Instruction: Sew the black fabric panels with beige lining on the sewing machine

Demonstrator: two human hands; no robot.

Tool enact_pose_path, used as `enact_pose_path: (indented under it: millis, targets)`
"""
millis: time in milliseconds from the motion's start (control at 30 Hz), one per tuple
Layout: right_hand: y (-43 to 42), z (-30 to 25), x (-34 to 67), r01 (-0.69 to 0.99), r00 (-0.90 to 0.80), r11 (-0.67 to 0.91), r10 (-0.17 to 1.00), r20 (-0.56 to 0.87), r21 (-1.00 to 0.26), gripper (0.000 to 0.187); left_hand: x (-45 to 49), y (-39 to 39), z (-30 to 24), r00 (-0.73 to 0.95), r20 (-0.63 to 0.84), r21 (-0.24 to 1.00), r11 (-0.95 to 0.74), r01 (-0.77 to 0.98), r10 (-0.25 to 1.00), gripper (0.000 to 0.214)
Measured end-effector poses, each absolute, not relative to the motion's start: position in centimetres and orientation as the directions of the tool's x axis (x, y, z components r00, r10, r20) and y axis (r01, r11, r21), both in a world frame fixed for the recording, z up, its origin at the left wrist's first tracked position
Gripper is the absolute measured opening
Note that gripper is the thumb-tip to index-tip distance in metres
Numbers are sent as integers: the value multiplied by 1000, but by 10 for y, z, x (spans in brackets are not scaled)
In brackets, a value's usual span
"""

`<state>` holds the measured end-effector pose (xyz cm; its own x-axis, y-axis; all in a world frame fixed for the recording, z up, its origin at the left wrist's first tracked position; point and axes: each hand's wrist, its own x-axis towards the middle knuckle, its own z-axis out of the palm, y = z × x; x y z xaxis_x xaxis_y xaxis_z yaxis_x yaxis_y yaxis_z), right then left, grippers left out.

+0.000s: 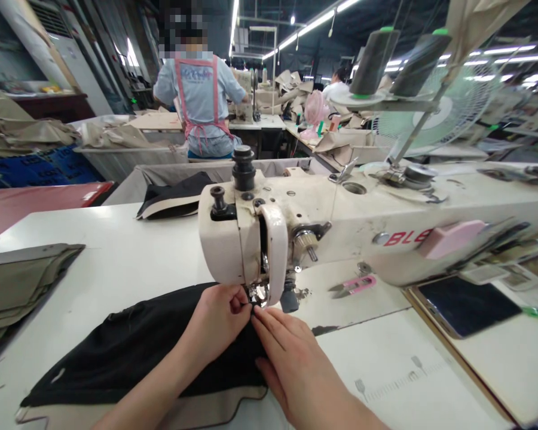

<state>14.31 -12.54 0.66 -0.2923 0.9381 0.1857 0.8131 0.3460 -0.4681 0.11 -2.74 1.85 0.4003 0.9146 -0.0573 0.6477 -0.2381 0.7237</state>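
A black fabric piece (pixel 130 352) with a pale lining edge lies on the white table, running under the presser foot (pixel 260 294) of a cream sewing machine (pixel 341 221). My left hand (pixel 217 319) is closed in a pinch on the fabric just left of the foot. My right hand (pixel 291 358) lies flat on the fabric with fingers stretched toward the needle, its fingertips meeting those of the left hand.
A stack of olive fabric (pixel 18 286) sits at the left edge. Pink thread snips (pixel 354 285) and a dark phone (pixel 468 306) lie right of the needle. Another black piece (pixel 174 194) lies behind the machine. A person in a pink apron (pixel 201 95) sits facing away at the back.
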Motion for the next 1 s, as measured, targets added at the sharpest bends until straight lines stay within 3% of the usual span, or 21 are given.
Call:
enact_pose_path:
  millis: [400,700,933,1000]
  targets:
    - [-112,14,147,820,-316,373,927,200,-435,53,5,-17,25,353,-25,756,-214,619,935,13]
    - [-110,-5,152,758,-329,463,880,344,-459,33,4,-10,20,356,72,777,-276,566,932,20]
    - [-109,-5,150,774,-315,447,886,340,-449,37,-8,-9,22,217,211,712,-302,633,953,17]
    - [-112,0,151,744,-317,448,890,328,-496,37,-17,-23,23,291,287,650,-409,641,913,14]
